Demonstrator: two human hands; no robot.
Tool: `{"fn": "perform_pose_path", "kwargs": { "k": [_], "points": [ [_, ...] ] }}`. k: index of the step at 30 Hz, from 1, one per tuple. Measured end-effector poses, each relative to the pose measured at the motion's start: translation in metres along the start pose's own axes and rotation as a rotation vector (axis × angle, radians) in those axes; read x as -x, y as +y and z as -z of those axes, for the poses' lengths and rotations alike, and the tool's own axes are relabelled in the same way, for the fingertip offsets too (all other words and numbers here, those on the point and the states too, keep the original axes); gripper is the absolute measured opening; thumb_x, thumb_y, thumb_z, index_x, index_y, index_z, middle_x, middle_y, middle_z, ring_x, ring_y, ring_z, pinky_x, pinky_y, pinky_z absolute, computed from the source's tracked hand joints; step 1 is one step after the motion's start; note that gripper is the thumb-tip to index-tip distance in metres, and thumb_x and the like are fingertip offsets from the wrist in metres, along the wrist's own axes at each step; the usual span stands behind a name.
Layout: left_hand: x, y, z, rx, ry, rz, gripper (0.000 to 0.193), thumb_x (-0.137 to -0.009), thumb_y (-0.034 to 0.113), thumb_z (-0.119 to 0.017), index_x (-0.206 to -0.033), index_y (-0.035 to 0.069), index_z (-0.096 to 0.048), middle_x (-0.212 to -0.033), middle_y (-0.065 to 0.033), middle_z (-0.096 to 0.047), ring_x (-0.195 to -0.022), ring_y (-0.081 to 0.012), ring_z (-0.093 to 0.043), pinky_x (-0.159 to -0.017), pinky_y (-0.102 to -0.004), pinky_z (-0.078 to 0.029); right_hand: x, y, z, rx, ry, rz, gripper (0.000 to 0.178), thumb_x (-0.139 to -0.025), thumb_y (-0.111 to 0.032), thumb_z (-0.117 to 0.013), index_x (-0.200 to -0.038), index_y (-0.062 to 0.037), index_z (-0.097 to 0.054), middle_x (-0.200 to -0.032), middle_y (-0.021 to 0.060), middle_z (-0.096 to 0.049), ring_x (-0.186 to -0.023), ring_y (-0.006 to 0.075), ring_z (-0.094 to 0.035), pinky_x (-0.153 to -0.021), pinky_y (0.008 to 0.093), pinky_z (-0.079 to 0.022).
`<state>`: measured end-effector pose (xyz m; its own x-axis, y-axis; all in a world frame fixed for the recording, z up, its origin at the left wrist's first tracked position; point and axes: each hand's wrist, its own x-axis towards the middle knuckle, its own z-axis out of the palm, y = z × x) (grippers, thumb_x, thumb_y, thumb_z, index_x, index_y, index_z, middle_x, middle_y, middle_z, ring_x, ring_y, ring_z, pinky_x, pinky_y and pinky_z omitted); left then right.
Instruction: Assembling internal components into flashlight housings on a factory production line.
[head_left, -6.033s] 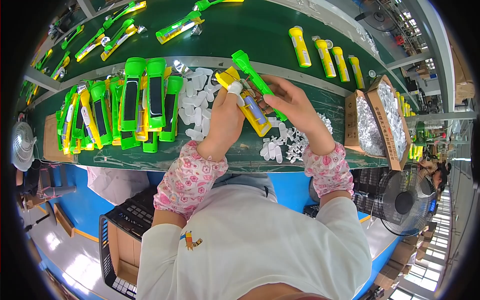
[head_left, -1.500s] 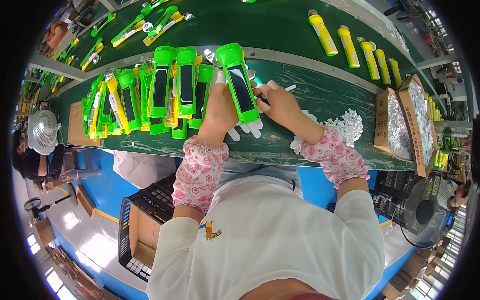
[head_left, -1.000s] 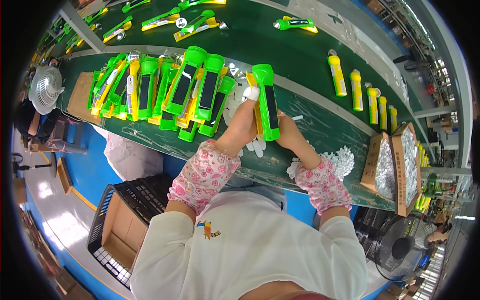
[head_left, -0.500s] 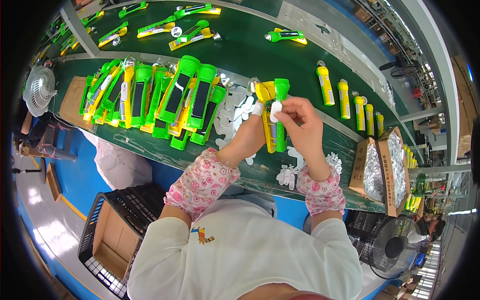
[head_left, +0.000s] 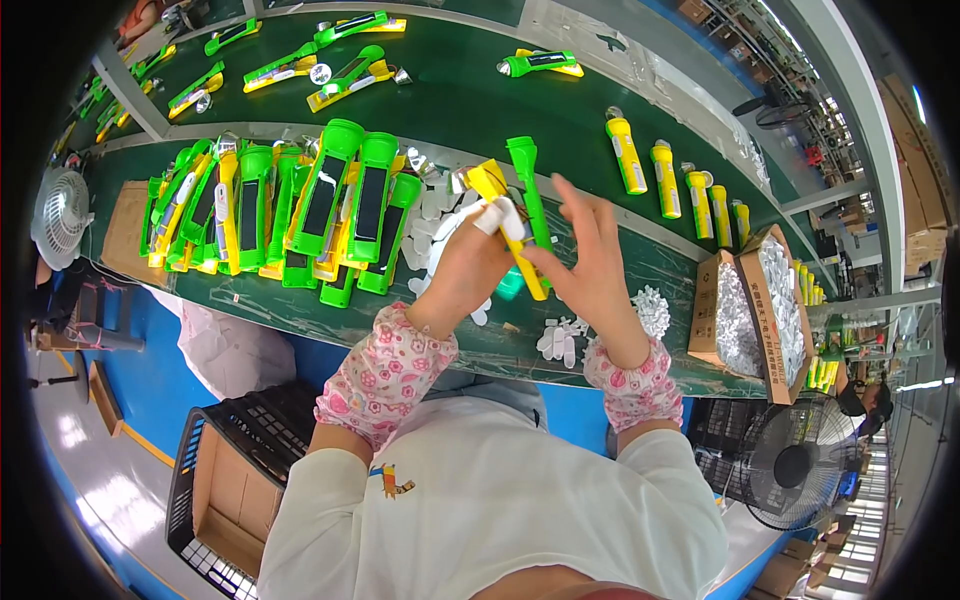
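Note:
My left hand (head_left: 462,262) is closed around the yellow half (head_left: 517,248) of a flashlight shell, its thumb wrapped in white. The yellow half tilts, with a white oval piece (head_left: 509,215) lying on it beside my thumb. Just right of it stands the green half (head_left: 530,185) of the shell; whether anything supports it is hidden. My right hand (head_left: 585,262) is open, fingers stretched out and apart, its thumb close to the yellow half's lower part; I cannot tell if they touch. Loose white oval pieces (head_left: 430,205) lie left of the shell.
A pile of green and yellow flashlights (head_left: 318,205) covers the bench's left side. Small white parts (head_left: 562,341) lie near the front edge, left of a cardboard box (head_left: 716,305) of silvery parts. Yellow flashlights (head_left: 625,152) stand beyond. A black fan (head_left: 792,465) is at the lower right.
My right fingers have let go of the white oval piece and spread apart. The yellow half has tilted and come away from the green half. The whole view has shifted slightly.

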<state>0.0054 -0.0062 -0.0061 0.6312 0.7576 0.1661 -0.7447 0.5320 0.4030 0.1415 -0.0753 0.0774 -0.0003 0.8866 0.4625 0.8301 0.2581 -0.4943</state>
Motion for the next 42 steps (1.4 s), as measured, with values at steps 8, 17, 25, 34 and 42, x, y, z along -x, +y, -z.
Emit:
{"fn": "perform_pose_path", "kwargs": {
  "k": [8, 17, 25, 34, 42],
  "points": [
    [-0.012, -0.015, -0.023, -0.1, 0.401, -0.101, 0.025, -0.099, 0.027, -0.046, -0.118, 0.012, -0.041, -0.102, -0.004, -0.049, -0.093, -0.0146, -0.053, -0.084, -0.0325, -0.045, 0.018, 0.029, -0.011, -0.274, -0.157, -0.217, 0.038, -0.095, -0.021, -0.054, -0.126, -0.0004, -0.05, -0.096, 0.0148, -0.053, -0.081, 0.0234, -0.056, -0.071, 0.0306, -0.047],
    [-0.025, -0.016, -0.016, -0.179, 0.472, -0.168, 0.017, -0.095, 0.017, -0.045, -0.108, 0.005, -0.046, -0.095, -0.0047, -0.054, -0.082, -0.0131, -0.056, -0.07, -0.0306, -0.049, 0.022, 0.019, -0.023, -0.253, -0.036, -0.148, 0.035, -0.097, -0.017, -0.043, -0.128, -0.0023, -0.051, -0.095, 0.0161, -0.052, -0.082, 0.0301, -0.057, -0.075, 0.0356, -0.047],
    [-0.023, -0.021, -0.007, 0.089, 0.299, -0.102, 0.024, -0.097, 0.024, -0.043, -0.115, 0.007, -0.045, -0.097, -0.0138, -0.058, -0.099, -0.031, -0.06, -0.086, -0.0433, -0.051, 0.033, 0.015, -0.037, -0.062, -0.044, -0.124, 0.05, -0.091, -0.011, -0.054, -0.14, -0.0114, -0.045, -0.103, 0.0159, -0.045, -0.086, 0.0264, -0.055, -0.073, 0.0341, -0.049],
    [-0.036, 0.019, 0.002, -0.352, 0.366, -0.089, 0.031, -0.094, 0.016, -0.057, -0.117, -0.003, -0.05, -0.109, -0.017, -0.061, -0.099, -0.0277, -0.064, -0.087, -0.0378, -0.052, 0.042, 0.025, -0.038, -0.107, -0.133, 0.085, 0.054, -0.088, -0.008, -0.057, -0.141, -0.0116, -0.043, -0.12, 0.0187, -0.043, -0.089, 0.0315, -0.056, -0.078, 0.0365, -0.049],
    [-0.002, -0.016, 0.013, -0.131, 0.458, 0.178, 0.031, -0.096, 0.031, -0.051, -0.112, 0.005, -0.048, -0.095, -0.01, -0.057, -0.089, -0.021, -0.057, -0.082, -0.0377, -0.049, 0.053, 0.034, -0.029, -0.138, -0.131, 0.188, 0.06, -0.073, -0.006, -0.072, -0.131, -0.0155, -0.055, -0.124, 0.0123, -0.049, -0.107, 0.0315, -0.048, -0.09, 0.0395, -0.043]
  ]
}}
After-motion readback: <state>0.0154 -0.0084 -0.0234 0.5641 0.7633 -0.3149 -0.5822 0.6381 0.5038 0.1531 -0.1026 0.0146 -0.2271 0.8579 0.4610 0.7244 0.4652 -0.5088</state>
